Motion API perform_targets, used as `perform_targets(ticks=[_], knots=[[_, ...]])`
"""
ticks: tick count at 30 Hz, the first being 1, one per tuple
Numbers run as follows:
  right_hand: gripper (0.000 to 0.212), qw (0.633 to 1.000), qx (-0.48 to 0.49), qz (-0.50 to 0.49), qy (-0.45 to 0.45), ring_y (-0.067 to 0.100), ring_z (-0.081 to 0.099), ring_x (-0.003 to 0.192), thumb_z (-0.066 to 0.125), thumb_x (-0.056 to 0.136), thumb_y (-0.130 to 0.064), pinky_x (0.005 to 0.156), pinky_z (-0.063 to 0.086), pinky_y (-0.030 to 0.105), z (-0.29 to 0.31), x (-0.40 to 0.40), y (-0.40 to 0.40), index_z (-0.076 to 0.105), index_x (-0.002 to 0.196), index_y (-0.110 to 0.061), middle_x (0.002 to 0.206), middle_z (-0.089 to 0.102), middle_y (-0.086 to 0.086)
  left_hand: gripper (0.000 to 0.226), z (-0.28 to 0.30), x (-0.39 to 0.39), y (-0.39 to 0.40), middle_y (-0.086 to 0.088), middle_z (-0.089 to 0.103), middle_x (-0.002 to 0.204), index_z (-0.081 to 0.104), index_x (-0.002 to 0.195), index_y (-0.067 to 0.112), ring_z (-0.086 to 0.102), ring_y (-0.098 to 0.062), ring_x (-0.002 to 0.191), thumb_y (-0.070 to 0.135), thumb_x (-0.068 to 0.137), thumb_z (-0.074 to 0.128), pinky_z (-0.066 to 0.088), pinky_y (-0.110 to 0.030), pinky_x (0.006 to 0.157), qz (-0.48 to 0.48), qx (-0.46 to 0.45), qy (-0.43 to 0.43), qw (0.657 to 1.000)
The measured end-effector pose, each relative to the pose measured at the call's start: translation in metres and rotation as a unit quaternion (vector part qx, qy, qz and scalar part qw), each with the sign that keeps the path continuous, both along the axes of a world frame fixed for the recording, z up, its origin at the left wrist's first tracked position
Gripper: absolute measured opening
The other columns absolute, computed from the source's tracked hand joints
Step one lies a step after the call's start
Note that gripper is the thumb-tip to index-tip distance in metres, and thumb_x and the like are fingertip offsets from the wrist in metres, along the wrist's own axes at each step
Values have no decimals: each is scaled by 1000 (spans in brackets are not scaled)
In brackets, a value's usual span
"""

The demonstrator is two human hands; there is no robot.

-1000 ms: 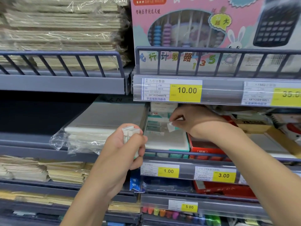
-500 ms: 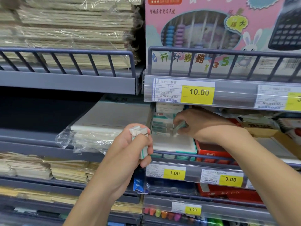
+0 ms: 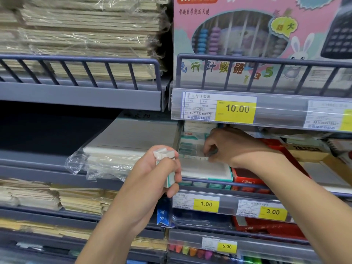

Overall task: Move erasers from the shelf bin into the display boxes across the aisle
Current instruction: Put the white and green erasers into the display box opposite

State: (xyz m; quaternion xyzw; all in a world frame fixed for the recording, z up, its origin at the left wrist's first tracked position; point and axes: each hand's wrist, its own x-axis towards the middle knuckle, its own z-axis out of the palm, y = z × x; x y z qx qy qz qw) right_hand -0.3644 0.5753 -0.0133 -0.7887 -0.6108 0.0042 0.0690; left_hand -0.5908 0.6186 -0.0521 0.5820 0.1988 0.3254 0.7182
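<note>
Mid-frame, the left hand [image 3: 152, 174] grips a small stack of erasers [image 3: 166, 164], fingers curled round it, held in open air before the shelf rail [image 3: 219, 182]. To its right, the right hand [image 3: 228, 147] reaches into the eraser bin [image 3: 200, 168] under the upper shelf lip, fingertips pinching a small eraser at the bin's contents. A red box [image 3: 245, 177] touches the bin's right side; wrapped paper [image 3: 118, 153] lies left.

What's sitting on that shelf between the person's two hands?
In the head view, between the left hand gripping erasers and the right hand reaching into the bin lies the white, teal-edged eraser box, behind the shelf's front rail.
</note>
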Motion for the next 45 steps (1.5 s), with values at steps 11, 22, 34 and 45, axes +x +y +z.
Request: perform_targets(ticks=[11, 22, 34, 45], knots=[[19, 1000, 5, -7, -5, 16, 63, 101, 54, 98, -37, 83, 50, 29, 14, -10, -16, 71, 103, -29, 102, 67, -13, 33, 1, -2, -4, -11, 70, 80, 74, 93, 20, 56, -15, 51, 52, 84, 72, 42, -22, 40, -9, 25, -17, 1000], [22, 881, 168, 219, 384, 20, 70, 86, 73, 91, -15, 83, 56, 43, 12, -56, -48, 73, 112, -21, 93, 73, 3, 46, -2, 1, -6, -11, 70, 80, 75, 92, 17, 54, -17, 54, 62, 87, 66, 39, -20, 39, -28, 47, -34, 998], [12, 801, 233, 126, 537, 15, 60, 69, 74, 88, -11, 67, 47, 21, 0, -44, -51, 68, 96, -16, 78, 68, 3, 23, 0, -3, -6, -11, 60, 67, 73, 83, 19, 36, -14, 42, 42, 87, 72, 29, -18, 33, 25, 61, -8, 998], [16, 925, 241, 132, 262, -3, 69, 89, 74, 85, -44, 81, 52, 19, 3, -36, -64, 74, 99, -50, 96, 70, -35, 24, 3, -1, -9, -3, 49, 58, 68, 75, 18, 33, -9, 40, 38, 89, 71, 24, -16, 33, 50, 31, -6, 998]])
